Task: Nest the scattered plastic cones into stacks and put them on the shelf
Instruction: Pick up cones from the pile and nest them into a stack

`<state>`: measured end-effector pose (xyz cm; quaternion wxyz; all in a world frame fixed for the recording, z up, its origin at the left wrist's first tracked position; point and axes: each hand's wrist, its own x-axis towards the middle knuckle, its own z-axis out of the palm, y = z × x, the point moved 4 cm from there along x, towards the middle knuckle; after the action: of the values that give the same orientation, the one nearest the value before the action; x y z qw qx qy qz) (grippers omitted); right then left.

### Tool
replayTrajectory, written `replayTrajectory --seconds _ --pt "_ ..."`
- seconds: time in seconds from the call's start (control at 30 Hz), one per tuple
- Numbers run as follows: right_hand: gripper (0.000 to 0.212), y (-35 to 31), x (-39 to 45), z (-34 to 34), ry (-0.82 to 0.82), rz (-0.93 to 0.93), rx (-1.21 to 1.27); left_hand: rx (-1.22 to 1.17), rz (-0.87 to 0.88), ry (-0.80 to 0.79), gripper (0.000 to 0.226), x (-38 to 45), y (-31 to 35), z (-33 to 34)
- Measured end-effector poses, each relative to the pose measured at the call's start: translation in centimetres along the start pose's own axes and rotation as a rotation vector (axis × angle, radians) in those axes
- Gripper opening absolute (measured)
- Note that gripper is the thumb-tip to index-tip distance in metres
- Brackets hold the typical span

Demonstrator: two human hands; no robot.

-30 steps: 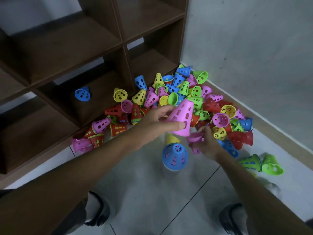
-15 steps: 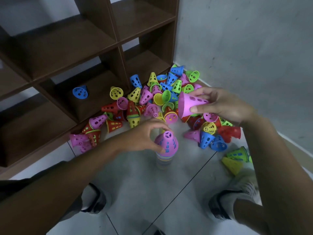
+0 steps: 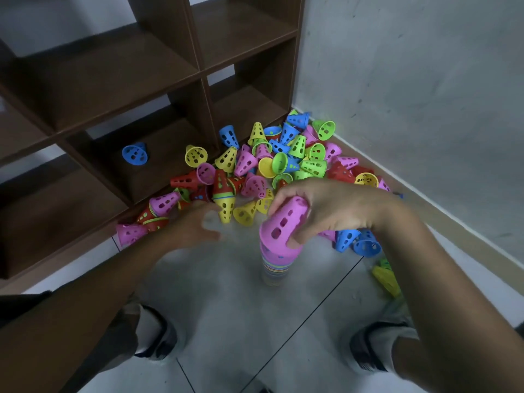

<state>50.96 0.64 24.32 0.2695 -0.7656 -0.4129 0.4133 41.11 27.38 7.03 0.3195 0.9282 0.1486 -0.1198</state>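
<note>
A pink cone (image 3: 283,222) sits tilted atop the stack (image 3: 276,265) on the floor (image 3: 226,321), gripped from above by the right hand (image 3: 331,211). The left hand (image 3: 195,225), blurred, reaches toward the pile (image 3: 283,163) with fingers loose, holding nothing.

Indoor room corner, probably a home or playroom storage nook. A dark wooden cube shelf (image 3: 198,75) stands against a plain grey plastered wall (image 3: 411,95) with a pale skirting (image 3: 453,222); the floor (image 3: 241,321) is light tile with dark grout lines. Perforated plastic cones (image 3: 283,163) in several colours lie heaped in the corner.
</note>
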Motion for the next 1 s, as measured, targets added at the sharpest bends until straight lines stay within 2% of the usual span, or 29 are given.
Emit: replayTrajectory --seconds 0.13,0.27,0.37,0.5,0.63,0.73,0.8,0.93,1.0 --pt "0.057 1.1 1.5 2.0 -0.073 0.033 -0.123 0.127 -0.148 0.029 0.066 -0.8 -6.1 -0.8" --pt "0.063 2.5 1.5 2.2 -0.108 0.033 0.033 0.223 -0.301 0.054 0.082 -2.8 -12.0 -0.9" --pt "0.051 4.6 1.3 1.2 0.056 0.062 0.136 0.291 -0.375 0.016 0.09 -3.3 -15.3 -0.5" --pt "0.042 10.2 1.0 0.9 0.297 0.245 0.245 0.357 -0.413 -0.031 0.091 -3.3 -16.2 -0.4" --pt "0.043 16.4 1.8 2.0 0.399 0.386 0.13 0.313 -0.486 -0.059 0.096 -2.7 -17.6 0.1" --pt "0.058 20.7 3.2 3.2 0.365 0.463 -0.011 0.278 -0.513 -0.076 0.097 -2.3 -18.0 0.5" --pt "0.061 23.4 4.0 3.8 0.365 0.514 -0.078 0.215 -0.533 -0.106 0.099 -2.0 -18.5 1.1" --pt "0.055 26.7 5.4 5.0 0.358 0.484 -0.076 0.107 -0.52 -0.119 0.108 -1.9 -19.1 1.9" --pt "0.057 30.3 6.5 5.7 0.341 0.471 -0.053 0.103 -0.499 -0.11 0.108 -1.7 -18.9 2.3"
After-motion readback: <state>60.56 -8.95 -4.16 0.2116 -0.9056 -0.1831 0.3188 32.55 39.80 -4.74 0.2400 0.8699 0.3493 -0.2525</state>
